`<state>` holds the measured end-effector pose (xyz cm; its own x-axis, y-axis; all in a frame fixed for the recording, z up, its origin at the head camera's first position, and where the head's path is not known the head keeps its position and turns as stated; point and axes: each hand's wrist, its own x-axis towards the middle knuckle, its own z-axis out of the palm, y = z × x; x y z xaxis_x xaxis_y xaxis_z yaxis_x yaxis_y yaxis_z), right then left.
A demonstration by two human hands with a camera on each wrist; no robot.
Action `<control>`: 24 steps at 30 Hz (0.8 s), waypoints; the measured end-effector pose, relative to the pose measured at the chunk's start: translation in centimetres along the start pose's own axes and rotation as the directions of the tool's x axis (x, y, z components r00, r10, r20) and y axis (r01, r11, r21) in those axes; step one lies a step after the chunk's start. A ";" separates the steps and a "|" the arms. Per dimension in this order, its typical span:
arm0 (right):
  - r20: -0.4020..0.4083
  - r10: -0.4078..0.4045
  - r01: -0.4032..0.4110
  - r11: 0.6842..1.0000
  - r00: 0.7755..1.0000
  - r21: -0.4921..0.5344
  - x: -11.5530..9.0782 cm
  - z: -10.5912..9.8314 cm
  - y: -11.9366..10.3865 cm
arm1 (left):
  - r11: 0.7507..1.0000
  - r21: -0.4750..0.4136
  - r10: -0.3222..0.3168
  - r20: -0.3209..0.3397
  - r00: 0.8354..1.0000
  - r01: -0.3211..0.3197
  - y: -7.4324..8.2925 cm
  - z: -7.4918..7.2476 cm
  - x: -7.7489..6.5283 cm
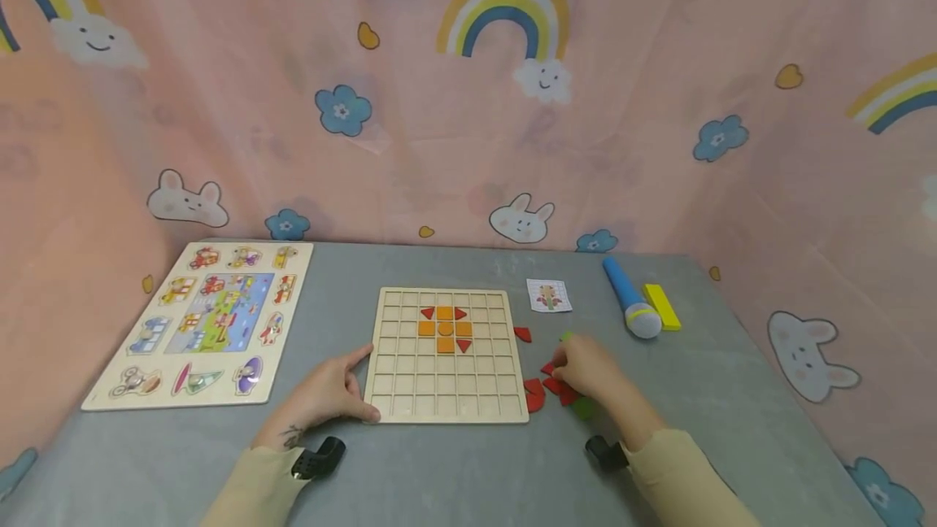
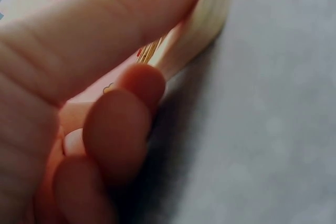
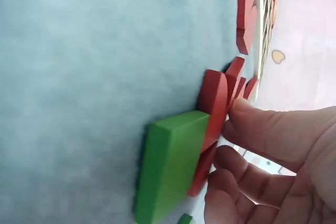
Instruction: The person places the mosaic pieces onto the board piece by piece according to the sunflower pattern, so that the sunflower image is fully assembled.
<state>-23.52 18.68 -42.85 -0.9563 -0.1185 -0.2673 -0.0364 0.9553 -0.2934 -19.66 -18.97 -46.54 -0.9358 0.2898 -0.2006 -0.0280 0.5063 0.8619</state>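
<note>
A square wooden grid board lies in the middle of the table. Orange squares, an orange round piece and several red triangles sit in its upper cells. My left hand holds the board's left edge, thumb at the near corner; in the left wrist view its other fingers curl beside the edge. To the right of the board, my right hand pinches at a red piece with thumb and forefinger. Loose red pieces and a green block lie around its fingertips.
A peg puzzle board with vehicle pictures lies at the left. Behind the loose pieces is a small picture card. A blue toy microphone and a yellow block lie at the back right. Patterned pink cloth hangs behind the table.
</note>
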 end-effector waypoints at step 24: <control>-0.086 -0.218 0.233 0.862 0.972 0.451 2.8 -0.7 -6.5 | 1.000 -0.008 0.017 0.004 1.000 -0.017 -0.5 0.0 0.1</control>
<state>-26.15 12.30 -41.01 -0.9468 -0.2999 -0.1169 -0.1233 0.6735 -0.7288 -19.78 -19.21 -47.04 -0.9349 0.3011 -0.1879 -0.0154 0.4945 0.8690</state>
